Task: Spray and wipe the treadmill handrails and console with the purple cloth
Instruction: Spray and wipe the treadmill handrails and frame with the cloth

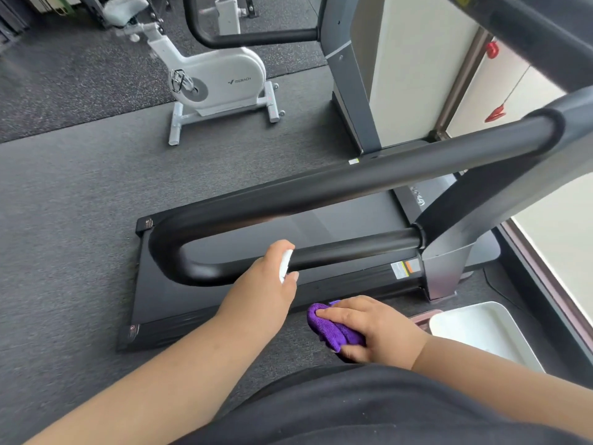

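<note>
The treadmill's black looped handrail crosses the middle of the view, its lower bar running right to the grey upright. My left hand is closed around a small white spray bottle, held right against the lower bar near the bend. My right hand sits lower and nearer to me, gripping the bunched purple cloth away from the rail. The console is out of view.
The treadmill deck lies on dark gym flooring. A white exercise bike stands behind it. A second handrail shows at the top. A white tray sits on the floor at right, beside a window frame.
</note>
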Demonstrator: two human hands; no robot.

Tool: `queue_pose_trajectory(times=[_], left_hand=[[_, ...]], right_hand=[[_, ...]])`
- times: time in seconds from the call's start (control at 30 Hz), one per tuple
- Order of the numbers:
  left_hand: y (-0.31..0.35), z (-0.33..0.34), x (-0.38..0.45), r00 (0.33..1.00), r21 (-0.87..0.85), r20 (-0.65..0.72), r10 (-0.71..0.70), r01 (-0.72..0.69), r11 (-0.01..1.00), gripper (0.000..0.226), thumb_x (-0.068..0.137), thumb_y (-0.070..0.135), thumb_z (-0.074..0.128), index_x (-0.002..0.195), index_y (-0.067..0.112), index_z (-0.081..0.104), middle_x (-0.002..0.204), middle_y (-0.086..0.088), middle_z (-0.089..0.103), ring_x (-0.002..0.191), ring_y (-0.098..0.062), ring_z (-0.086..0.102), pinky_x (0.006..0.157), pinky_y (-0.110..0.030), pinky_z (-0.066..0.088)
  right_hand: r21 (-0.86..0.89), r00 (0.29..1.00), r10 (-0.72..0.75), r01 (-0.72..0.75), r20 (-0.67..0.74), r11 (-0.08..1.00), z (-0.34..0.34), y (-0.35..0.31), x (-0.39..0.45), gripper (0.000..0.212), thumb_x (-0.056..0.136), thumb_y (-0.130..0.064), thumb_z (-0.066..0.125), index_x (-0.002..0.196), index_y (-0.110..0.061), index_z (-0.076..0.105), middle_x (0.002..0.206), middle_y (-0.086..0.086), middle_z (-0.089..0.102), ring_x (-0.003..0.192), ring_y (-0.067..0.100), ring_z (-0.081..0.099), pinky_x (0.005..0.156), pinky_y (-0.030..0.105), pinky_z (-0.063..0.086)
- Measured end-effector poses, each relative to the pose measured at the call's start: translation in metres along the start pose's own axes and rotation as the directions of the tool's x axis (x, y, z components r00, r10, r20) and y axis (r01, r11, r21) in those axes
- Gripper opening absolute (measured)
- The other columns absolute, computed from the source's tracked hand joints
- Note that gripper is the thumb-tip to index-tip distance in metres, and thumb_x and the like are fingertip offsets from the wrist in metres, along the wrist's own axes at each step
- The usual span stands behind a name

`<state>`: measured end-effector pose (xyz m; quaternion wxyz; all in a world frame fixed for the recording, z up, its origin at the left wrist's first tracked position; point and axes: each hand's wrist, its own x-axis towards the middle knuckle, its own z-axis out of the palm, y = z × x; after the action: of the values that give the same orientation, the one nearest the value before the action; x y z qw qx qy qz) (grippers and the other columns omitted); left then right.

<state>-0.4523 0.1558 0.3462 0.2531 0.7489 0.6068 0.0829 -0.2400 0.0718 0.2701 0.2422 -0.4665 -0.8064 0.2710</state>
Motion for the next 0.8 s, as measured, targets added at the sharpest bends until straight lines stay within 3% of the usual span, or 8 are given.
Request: queue_pose_trajectory(times=[0.17,0.33,0.47,0.8], left_hand=[[0.049,0.025,0.026,0.991,0.090,0.015,0.130,-0.131,0.987,0.032,0.099,0.037,0.049,0.126,0.040,0.031,0.097,0.004,0.057,0.079,-0.021,0.054,0.063,-0.030,0.037],[0.068,0.040,0.038,0.991,0.145,0.056,0.119,-0.126,0.981,0.030,0.100,0.035,0.047,0.128,0.034,0.036,0.103,0.000,0.061,0.084,-0.024,0.057,0.070,-0.034,0.046],[0.079,0.046,0.036,0.991,0.140,0.033,0.131,-0.134,0.981,0.031,0.100,0.036,0.048,0.127,0.037,0.033,0.102,0.001,0.059,0.082,-0.023,0.056,0.065,-0.031,0.041],[0.136,0.078,0.063,0.971,0.102,0.114,0.211,-0.222,0.970,0.030,0.101,0.034,0.048,0.128,0.033,0.036,0.108,-0.005,0.061,0.081,-0.024,0.056,0.067,-0.031,0.042]], right_hand=[[0.013,0.999,0.009,-0.008,-0.053,1.000,-0.019,0.012,-0.017,0.061,0.074,-0.021,0.083,0.131,-0.012,0.063,0.120,0.013,0.067,0.106,0.030,0.065,0.098,0.034,0.046],[0.077,0.988,0.052,-0.041,-0.144,0.996,-0.035,0.026,-0.041,0.062,0.076,-0.024,0.081,0.134,-0.017,0.060,0.121,0.008,0.065,0.108,0.025,0.063,0.097,0.035,0.048],[0.107,0.988,0.078,-0.064,-0.133,0.992,-0.043,0.036,-0.053,0.065,0.077,-0.021,0.082,0.137,-0.019,0.056,0.124,0.009,0.064,0.110,0.026,0.062,0.098,0.038,0.049],[0.075,0.975,0.089,-0.076,-0.203,0.994,-0.061,0.051,-0.076,0.061,0.079,-0.025,0.083,0.135,-0.016,0.060,0.119,0.006,0.066,0.104,0.021,0.063,0.094,0.031,0.048]])
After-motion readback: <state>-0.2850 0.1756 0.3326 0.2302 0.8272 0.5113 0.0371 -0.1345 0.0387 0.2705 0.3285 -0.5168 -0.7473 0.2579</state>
